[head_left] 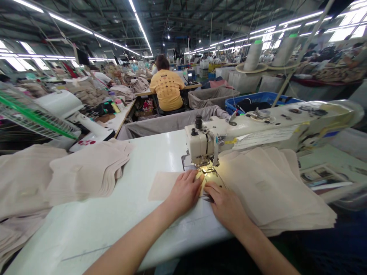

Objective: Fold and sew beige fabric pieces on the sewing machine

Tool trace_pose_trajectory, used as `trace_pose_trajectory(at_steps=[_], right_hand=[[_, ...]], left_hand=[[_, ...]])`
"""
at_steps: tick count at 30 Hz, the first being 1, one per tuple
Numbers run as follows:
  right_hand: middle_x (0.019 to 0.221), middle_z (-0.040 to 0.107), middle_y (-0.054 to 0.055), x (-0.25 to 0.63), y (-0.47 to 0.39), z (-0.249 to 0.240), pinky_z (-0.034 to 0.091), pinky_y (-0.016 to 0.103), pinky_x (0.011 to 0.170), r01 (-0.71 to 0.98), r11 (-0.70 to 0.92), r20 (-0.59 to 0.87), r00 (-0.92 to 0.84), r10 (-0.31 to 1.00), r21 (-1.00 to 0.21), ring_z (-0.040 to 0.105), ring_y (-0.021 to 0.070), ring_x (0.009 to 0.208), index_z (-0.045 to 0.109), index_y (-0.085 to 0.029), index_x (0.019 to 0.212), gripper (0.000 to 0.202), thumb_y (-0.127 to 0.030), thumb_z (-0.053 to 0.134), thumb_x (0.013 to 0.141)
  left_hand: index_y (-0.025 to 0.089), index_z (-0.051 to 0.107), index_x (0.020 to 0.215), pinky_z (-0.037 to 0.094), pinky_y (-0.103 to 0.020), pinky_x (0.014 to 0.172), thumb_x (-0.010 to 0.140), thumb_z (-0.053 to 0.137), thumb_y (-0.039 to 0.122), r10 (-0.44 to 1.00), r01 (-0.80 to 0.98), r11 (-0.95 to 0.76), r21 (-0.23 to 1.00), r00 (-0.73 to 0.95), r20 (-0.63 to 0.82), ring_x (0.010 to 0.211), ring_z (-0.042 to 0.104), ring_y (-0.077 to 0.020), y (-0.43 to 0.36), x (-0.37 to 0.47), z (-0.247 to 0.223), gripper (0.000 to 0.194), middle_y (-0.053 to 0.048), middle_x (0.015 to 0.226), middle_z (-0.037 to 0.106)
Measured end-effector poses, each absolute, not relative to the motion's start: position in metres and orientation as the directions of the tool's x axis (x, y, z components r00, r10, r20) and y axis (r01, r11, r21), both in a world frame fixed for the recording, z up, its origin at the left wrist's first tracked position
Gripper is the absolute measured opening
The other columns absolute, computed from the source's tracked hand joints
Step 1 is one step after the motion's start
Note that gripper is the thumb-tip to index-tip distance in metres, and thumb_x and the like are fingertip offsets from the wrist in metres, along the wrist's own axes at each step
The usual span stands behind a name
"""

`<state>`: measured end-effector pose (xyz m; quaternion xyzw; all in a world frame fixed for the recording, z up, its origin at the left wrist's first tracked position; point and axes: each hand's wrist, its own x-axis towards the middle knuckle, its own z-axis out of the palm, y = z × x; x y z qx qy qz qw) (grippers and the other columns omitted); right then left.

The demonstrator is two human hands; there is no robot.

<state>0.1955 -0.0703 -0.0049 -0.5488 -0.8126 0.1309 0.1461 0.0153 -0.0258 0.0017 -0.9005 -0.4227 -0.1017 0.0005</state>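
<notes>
A beige fabric piece [163, 185] lies on the pale tabletop, its right end under my left hand [186, 191] beside the needle area of a white sewing machine [200, 147]. The fingers of my left hand lie fairly flat on the cloth, thumb pointing at the lit metal plate [210, 172]. My right hand [222, 200] is just right of it, fingers bent together at the front edge of the plate. Whatever is between those fingers is too small to make out.
Stacked beige pieces [263, 187] lie right of the needle, more stacks [88, 168] at the left. A white fan [60, 107] stands behind those. Beyond the table are grey cloth bins [172, 122], a blue basket [229, 105] and a seated person [166, 89] in yellow.
</notes>
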Motion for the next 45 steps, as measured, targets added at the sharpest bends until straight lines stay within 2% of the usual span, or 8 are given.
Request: trace_pose_trajectory(at_steps=[5, 8, 15, 25, 32, 38, 45], right_hand=[[0.119, 0.071, 0.005, 0.194, -0.067, 0.004, 0.052, 0.027, 0.08, 0.859, 0.356, 0.077, -0.354, 0.932, -0.367, 0.069, 0.0183, 0.094, 0.069, -0.021, 0.11, 0.041, 0.0, 0.043, 0.086], [0.122, 0.07, 0.006, 0.196, -0.069, 0.006, 0.053, 0.028, 0.084, 0.856, 0.376, 0.061, -0.38, 0.923, -0.356, 0.069, 0.0194, 0.099, 0.069, -0.02, 0.113, 0.043, 0.001, 0.044, 0.086], [0.141, 0.061, 0.01, 0.2, -0.082, -0.002, 0.053, 0.03, 0.093, 0.858, 0.404, 0.028, -0.418, 0.908, -0.316, 0.069, 0.0202, 0.107, 0.061, -0.016, 0.133, 0.053, 0.002, 0.041, 0.087], [0.132, 0.065, 0.008, 0.191, -0.05, 0.01, 0.053, 0.031, 0.085, 0.863, 0.37, 0.028, -0.384, 0.923, -0.344, 0.069, 0.0206, 0.102, 0.064, -0.02, 0.125, 0.039, -0.009, 0.04, 0.096], [0.136, 0.064, 0.008, 0.189, -0.043, 0.007, 0.054, 0.032, 0.087, 0.859, 0.367, 0.086, -0.361, 0.929, -0.358, 0.069, 0.0218, 0.105, 0.064, -0.019, 0.127, 0.038, -0.011, 0.042, 0.097], [0.14, 0.062, 0.008, 0.186, -0.06, -0.004, 0.057, 0.034, 0.085, 0.88, 0.331, 0.097, -0.318, 0.943, -0.34, 0.071, 0.0229, 0.101, 0.064, -0.02, 0.129, 0.04, -0.009, 0.045, 0.095], [0.141, 0.062, 0.009, 0.185, -0.063, -0.014, 0.058, 0.033, 0.088, 0.881, 0.346, 0.164, -0.308, 0.937, -0.323, 0.07, 0.0225, 0.106, 0.063, -0.018, 0.132, 0.042, -0.007, 0.045, 0.095]], left_hand=[[0.017, 0.058, 0.128, 0.049, -0.048, 0.102, 0.099, 0.049, 0.024, 0.753, 0.755, -0.65, 0.08, 0.627, 0.2, 0.126, 0.054, -0.0307, -0.022, 0.015, 0.002, 0.031, -0.016, 0.134, 0.058], [0.016, 0.058, 0.129, 0.049, -0.047, 0.104, 0.098, 0.05, 0.021, 0.74, 0.744, -0.664, 0.075, 0.638, 0.213, 0.128, 0.052, -0.0301, -0.028, 0.015, 0.001, 0.032, -0.016, 0.135, 0.058], [0.013, 0.065, 0.114, 0.058, -0.04, 0.093, 0.098, 0.046, 0.016, 0.662, 0.652, -0.749, 0.119, 0.727, 0.183, 0.107, 0.063, -0.026, -0.057, 0.013, 0.002, 0.025, -0.013, 0.114, 0.067], [0.013, 0.069, 0.09, 0.059, -0.039, 0.086, 0.101, 0.041, 0.019, 0.64, 0.634, -0.765, 0.114, 0.729, 0.243, 0.097, 0.063, -0.0246, -0.015, 0.007, 0.002, 0.03, -0.012, 0.096, 0.067], [0.015, 0.069, 0.093, 0.057, -0.038, 0.091, 0.101, 0.044, 0.02, 0.648, 0.634, -0.759, 0.148, 0.717, 0.256, 0.101, 0.063, -0.0236, 0.006, 0.004, 0.008, 0.027, -0.011, 0.1, 0.068], [0.014, 0.065, 0.11, 0.056, -0.04, 0.096, 0.099, 0.046, 0.018, 0.643, 0.637, -0.758, 0.142, 0.695, 0.322, 0.109, 0.062, -0.0249, 0.001, 0.002, 0.003, 0.023, -0.013, 0.117, 0.067], [0.016, 0.064, 0.111, 0.056, -0.041, 0.098, 0.098, 0.048, 0.017, 0.657, 0.645, -0.748, 0.156, 0.685, 0.317, 0.112, 0.062, -0.0251, 0.0, 0.002, 0.001, 0.021, -0.012, 0.118, 0.067]])
